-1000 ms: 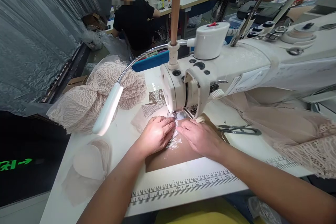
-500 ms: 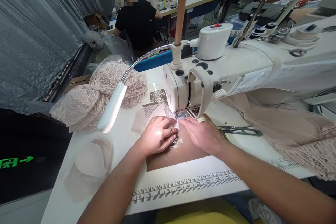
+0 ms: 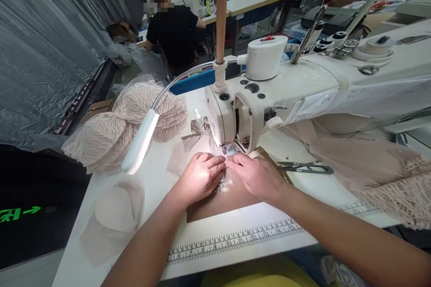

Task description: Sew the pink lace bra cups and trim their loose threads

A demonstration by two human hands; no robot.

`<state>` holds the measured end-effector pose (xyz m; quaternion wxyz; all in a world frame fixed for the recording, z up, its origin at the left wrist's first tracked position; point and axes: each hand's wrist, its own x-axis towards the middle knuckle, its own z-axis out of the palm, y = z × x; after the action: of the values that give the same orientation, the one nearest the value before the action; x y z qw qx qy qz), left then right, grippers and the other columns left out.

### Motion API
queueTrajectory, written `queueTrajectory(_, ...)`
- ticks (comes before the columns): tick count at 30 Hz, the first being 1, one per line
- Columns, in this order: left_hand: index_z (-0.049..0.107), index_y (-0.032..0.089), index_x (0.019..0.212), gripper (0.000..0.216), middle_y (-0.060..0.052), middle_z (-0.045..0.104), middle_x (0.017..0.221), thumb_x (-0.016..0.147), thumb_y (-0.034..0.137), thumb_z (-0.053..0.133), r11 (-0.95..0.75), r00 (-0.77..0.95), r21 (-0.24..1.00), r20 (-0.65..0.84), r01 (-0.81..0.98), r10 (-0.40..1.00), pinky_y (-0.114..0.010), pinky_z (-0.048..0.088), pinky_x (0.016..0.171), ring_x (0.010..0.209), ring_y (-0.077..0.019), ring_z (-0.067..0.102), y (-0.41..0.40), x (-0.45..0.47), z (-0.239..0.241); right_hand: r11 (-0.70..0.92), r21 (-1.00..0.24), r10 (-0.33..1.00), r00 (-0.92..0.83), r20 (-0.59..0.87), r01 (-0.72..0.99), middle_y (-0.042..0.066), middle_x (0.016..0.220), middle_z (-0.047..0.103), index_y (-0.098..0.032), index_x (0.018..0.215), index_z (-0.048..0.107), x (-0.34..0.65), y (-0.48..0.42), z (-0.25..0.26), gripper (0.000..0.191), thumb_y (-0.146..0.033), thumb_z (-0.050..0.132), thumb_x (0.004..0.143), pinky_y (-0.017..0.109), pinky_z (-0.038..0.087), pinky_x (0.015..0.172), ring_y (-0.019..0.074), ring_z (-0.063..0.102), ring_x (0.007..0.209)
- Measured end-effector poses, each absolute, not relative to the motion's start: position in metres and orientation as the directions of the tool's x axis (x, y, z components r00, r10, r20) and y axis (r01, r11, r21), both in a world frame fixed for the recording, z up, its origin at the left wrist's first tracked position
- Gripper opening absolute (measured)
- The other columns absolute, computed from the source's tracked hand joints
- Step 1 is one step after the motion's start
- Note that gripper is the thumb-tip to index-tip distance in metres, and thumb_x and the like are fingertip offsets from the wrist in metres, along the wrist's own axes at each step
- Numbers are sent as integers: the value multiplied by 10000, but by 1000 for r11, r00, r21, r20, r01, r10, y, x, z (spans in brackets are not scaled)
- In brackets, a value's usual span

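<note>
My left hand is closed, its fingertips pinching the edge of a sheer beige lace fabric piece just in front of the sewing machine's presser foot. Opposite it, my right hand is closed too, thumb and index finger meeting the left fingertips on the same edge. Part of the fabric runs under the machine head, and my fingers cover the rest of the held edge. Beneath both hands lies a brown sheet with shiny tape on it.
Stacked lace cups lie at the left behind a lamp. Nearer are smooth beige cup pieces. Thread snips and more lace fabric lie to the right. A ruler strip lines the front edge. Another person sits beyond.
My fingertips have drawn together in front of the presser foot, and the right fingers have curled inward. The whole view has shifted slightly.
</note>
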<state>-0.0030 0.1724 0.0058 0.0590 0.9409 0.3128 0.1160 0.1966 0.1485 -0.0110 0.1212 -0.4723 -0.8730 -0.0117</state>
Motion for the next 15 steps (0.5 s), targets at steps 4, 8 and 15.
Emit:
queueTrajectory(4, 610, 153, 1184, 345, -58, 609, 1251, 932, 275, 408, -793, 770, 175, 191, 584, 609, -406, 458, 836, 947, -226, 542, 174, -3, 5, 527, -92, 835, -495, 239, 845, 35, 794, 602, -171, 1043, 656, 194, 150, -9, 348, -55, 467, 775, 296, 218, 558, 140, 418, 621)
queueTrajectory(8, 603, 158, 1193, 348, -76, 597, 1265, 920, 282, 427, -788, 757, 191, 218, 586, 616, -423, 454, 868, 1006, -237, 536, 179, -6, 2, 502, -92, 846, -467, 259, 860, 43, 794, 607, -184, 1059, 664, 192, 152, -8, 360, -63, 472, 781, 292, 230, 550, 147, 438, 635)
queueTrajectory(15, 589, 182, 1206, 346, -84, 594, 1263, 907, 261, 433, -736, 687, 225, 266, 638, 676, -440, 440, 900, 1041, -249, 534, 188, -10, -8, 526, -146, 835, -476, 275, 838, 28, 804, 630, -214, 1076, 667, 196, 153, -11, 346, -97, 452, 831, 274, 292, 559, 138, 474, 622)
